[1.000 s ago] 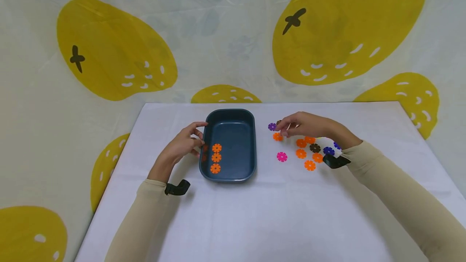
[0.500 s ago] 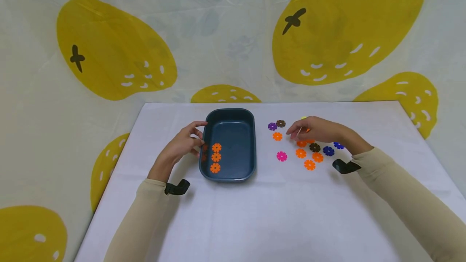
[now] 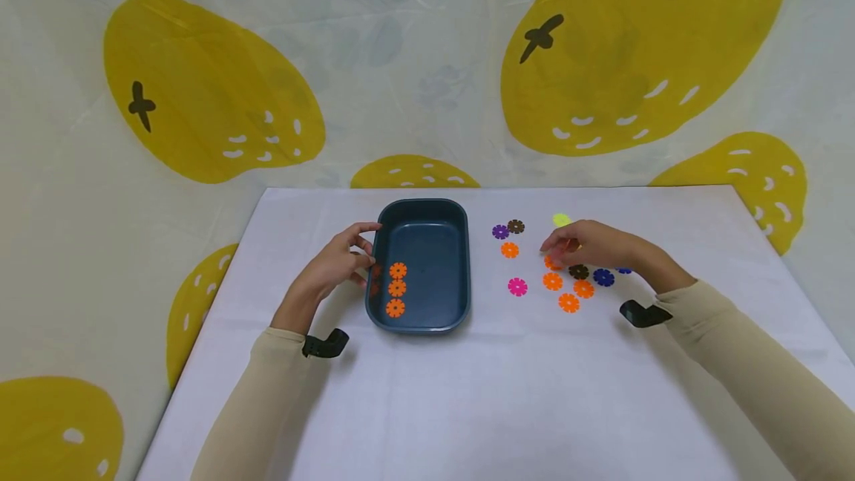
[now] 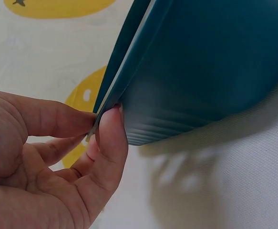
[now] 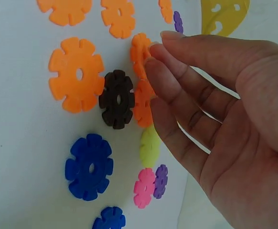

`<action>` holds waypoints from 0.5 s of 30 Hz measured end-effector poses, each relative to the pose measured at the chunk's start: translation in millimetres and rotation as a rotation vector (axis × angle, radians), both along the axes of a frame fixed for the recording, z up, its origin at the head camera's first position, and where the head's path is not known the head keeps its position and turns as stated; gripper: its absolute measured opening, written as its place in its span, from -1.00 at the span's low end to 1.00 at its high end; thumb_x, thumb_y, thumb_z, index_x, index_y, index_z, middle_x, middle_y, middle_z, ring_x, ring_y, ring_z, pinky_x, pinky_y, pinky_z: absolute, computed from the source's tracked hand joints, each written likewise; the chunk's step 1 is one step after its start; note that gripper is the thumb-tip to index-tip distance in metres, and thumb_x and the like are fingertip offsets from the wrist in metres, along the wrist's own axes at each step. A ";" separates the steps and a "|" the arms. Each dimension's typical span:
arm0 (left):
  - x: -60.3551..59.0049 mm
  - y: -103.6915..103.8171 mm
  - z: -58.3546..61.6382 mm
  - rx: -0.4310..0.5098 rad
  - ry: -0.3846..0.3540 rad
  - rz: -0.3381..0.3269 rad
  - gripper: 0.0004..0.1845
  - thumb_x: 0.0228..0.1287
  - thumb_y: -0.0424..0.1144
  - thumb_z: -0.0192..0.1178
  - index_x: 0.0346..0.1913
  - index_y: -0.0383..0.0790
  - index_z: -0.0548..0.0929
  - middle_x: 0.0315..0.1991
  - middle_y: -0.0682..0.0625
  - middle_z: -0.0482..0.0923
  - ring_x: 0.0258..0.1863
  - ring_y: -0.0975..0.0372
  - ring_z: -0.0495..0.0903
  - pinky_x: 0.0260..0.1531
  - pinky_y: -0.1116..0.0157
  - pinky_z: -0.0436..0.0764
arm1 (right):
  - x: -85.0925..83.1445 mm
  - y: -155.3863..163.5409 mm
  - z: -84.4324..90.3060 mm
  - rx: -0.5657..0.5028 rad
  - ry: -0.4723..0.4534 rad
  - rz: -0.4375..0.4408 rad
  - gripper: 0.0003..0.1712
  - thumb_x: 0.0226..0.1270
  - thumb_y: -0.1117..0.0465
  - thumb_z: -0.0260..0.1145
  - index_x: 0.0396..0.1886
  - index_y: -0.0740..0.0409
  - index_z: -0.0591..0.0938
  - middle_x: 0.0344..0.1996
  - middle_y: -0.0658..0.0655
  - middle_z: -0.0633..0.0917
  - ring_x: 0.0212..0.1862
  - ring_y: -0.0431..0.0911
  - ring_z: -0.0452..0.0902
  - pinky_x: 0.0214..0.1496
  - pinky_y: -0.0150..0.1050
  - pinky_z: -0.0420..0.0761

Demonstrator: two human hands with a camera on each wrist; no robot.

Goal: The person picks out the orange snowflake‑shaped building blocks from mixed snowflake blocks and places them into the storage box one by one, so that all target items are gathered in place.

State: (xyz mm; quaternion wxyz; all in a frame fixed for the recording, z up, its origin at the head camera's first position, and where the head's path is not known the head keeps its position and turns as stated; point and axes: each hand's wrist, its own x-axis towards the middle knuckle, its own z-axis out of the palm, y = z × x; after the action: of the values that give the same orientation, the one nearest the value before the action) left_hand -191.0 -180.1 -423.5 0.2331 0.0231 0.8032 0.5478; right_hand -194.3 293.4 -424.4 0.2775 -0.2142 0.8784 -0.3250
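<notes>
While the person leans over it, the scene sorts by size like this.

Table: white cloth-covered tabletop (image 3: 467, 392), with a lemon-print sheet behind it.

Tray: dark blue rectangular tray (image 3: 441, 243), left of centre, holding three orange snowflake discs (image 3: 397, 289) in a row along its left side.

Left hand: left hand (image 3: 334, 267) pinches the tray's left rim; the left wrist view shows thumb and forefinger closed on the thin edge, steadying it.

Right hand: right hand (image 3: 597, 245) hovers over the loose discs with fingers nearly straight and together, holding nothing that I can see; its fingertips (image 5: 153, 62) sit just over an orange disc (image 5: 141, 47).

Loose discs: scattered right of the tray, orange, brown, blue, purple, pink and one yellow-green.

Step, as I judge it: choosing the next orange disc.

Next move: likely calls for pinching that thin disc by its edge without dragging the brown disc (image 5: 117, 99) touching its neighbour, then carrying it left to the tray.
</notes>
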 end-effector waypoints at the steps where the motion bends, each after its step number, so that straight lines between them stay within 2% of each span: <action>1: -0.3 0.0 -0.2 0.000 -0.002 0.002 -0.29 0.33 -0.53 0.09 0.51 -0.04 0.30 -0.03 -0.19 0.29 -0.23 0.02 0.54 -0.48 0.18 0.72 | 0.2 0.8 -0.4 0.012 0.003 -0.005 -0.61 0.41 0.18 0.37 0.18 0.18 0.66 -0.15 0.07 0.72 -0.08 -0.04 0.59 -0.03 -0.26 0.67; 15: -1.1 0.3 1.5 -0.012 -0.009 -0.001 -0.28 0.32 -0.53 0.08 0.51 -0.02 0.29 -0.04 -0.18 0.30 -0.21 0.01 0.55 -0.47 0.17 0.72 | -0.7 7.2 -5.7 0.039 -0.010 -0.036 -0.67 0.38 0.28 0.38 0.11 0.21 0.67 -0.24 0.10 0.69 -0.16 -0.03 0.61 -0.08 -0.24 0.70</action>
State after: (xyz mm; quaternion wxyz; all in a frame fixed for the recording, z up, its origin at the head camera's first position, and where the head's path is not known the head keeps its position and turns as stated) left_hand -192.1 -179.8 -422.0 0.2368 0.0195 0.8055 0.5428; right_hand -195.0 300.6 -430.1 0.2803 -0.1910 0.8868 -0.3138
